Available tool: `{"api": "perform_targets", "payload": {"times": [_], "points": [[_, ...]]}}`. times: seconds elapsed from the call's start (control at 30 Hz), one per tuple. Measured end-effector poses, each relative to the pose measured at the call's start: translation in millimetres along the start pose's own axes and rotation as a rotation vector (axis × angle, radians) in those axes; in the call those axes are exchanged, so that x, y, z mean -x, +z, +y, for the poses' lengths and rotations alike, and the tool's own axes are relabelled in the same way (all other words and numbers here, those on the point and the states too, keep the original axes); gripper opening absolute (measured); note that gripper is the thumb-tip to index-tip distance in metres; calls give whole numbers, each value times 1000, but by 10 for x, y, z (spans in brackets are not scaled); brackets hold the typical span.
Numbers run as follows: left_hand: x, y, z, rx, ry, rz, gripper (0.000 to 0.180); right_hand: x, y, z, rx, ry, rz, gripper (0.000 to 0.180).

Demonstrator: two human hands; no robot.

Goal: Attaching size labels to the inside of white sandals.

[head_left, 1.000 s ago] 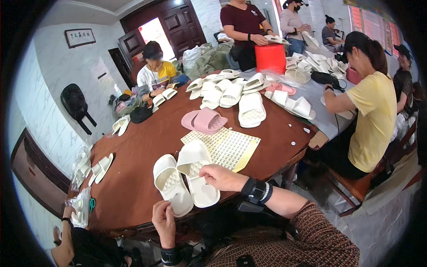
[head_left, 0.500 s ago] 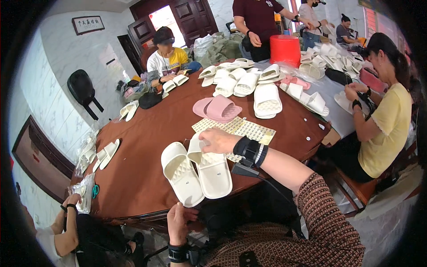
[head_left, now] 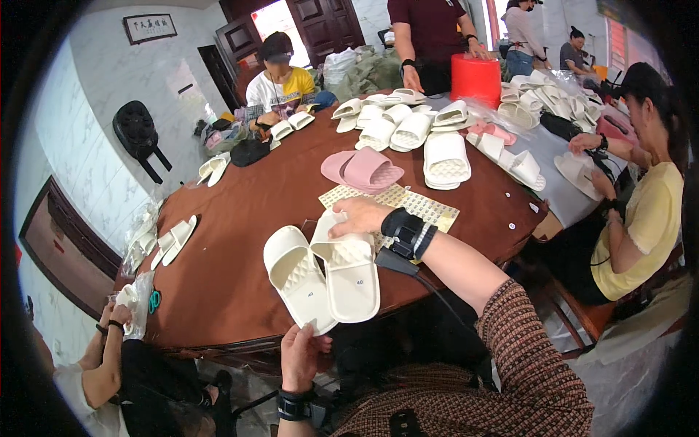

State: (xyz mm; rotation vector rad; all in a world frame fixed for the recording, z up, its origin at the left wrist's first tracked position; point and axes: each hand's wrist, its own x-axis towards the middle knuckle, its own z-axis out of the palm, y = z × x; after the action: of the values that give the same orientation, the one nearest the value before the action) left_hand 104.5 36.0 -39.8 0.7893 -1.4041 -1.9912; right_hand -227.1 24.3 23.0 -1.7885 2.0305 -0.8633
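Before me at the table's near edge is a pair of cream slippers, the left slipper (head_left: 301, 280) and the right slipper (head_left: 352, 280), toes pointing away. My left hand (head_left: 301, 357) pinches the heel of the left slipper between thumb and fingers. Over the strap of the right slipper, my right hand (head_left: 360, 216) is closed, its thumb at the strap; some fingertips are hidden. A sheet of small stickers (head_left: 429, 210) lies partly under my right wrist. Just beyond it rests a pair of pink slippers (head_left: 371, 169).
Stacked cream slippers (head_left: 411, 130) cover the far side of the brown-clothed table (head_left: 240, 218). A red bucket (head_left: 475, 79) stands behind them. Teal scissors (head_left: 154, 301) and another cream pair (head_left: 175, 240) lie left. People sit around; one at right (head_left: 637, 211) holds a slipper.
My left hand has risen to the left slipper's heel and now grips it. The slipper pair has shifted slightly. At right, the person's hands have moved apart around a slipper.
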Motion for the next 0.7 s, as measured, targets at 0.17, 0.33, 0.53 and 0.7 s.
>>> {"api": "perform_targets", "payload": {"times": [0.17,0.33,0.53,0.7], "points": [[29,-4,-50,45,-17,6,26,154,-168,23,-103,52,46,77],[103,2,-97,130,87,17,23,447,-473,-52,-201,34,30,50],[176,115,26,3,196,-10,24,866,-629,-108,-379,43,172,34],[128,207,124,-48,223,-35,29,1126,-648,-157,-600,102,239,24]]}}
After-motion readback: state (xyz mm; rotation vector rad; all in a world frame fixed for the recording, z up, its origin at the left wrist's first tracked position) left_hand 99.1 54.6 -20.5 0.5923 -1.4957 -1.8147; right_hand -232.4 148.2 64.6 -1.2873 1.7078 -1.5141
